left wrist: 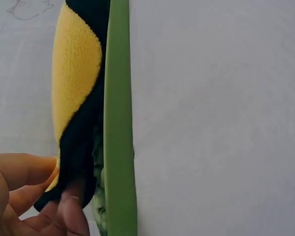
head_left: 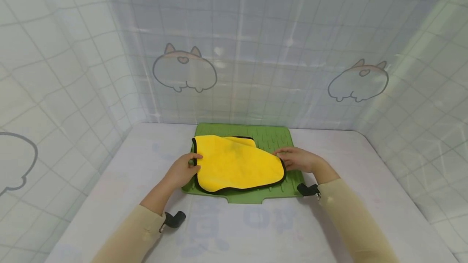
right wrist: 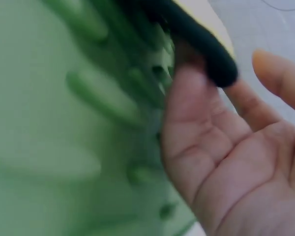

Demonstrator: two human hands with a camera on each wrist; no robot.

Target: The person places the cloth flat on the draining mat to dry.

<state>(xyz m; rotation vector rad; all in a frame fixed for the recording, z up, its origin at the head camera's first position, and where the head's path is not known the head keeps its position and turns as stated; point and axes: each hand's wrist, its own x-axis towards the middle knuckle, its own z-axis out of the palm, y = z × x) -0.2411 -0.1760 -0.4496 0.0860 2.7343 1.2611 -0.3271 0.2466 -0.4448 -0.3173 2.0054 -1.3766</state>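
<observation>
A yellow cloth [head_left: 237, 165] with black edging lies folded over a green ridged mat [head_left: 274, 135], its far right corner showing a second layer behind. My left hand [head_left: 180, 171] pinches the cloth's left edge; in the left wrist view the thumb and fingers [left wrist: 29, 169] stand on either side of the fabric. At the cloth's right end is my right hand [head_left: 301, 159]. In the right wrist view, fingers of the right hand [right wrist: 221, 147] reach under the black edging [right wrist: 201, 42], while the thumb stands apart from it. The cloth hides some fingertips.
The mat rests on a table with a pale cover [head_left: 241, 238], a short tab at its front edge. Pale grid-patterned curtains [head_left: 256, 52] with animal drawings close off the back and both sides. Black wrist mounts [head_left: 174, 219] sit at both beige sleeves.
</observation>
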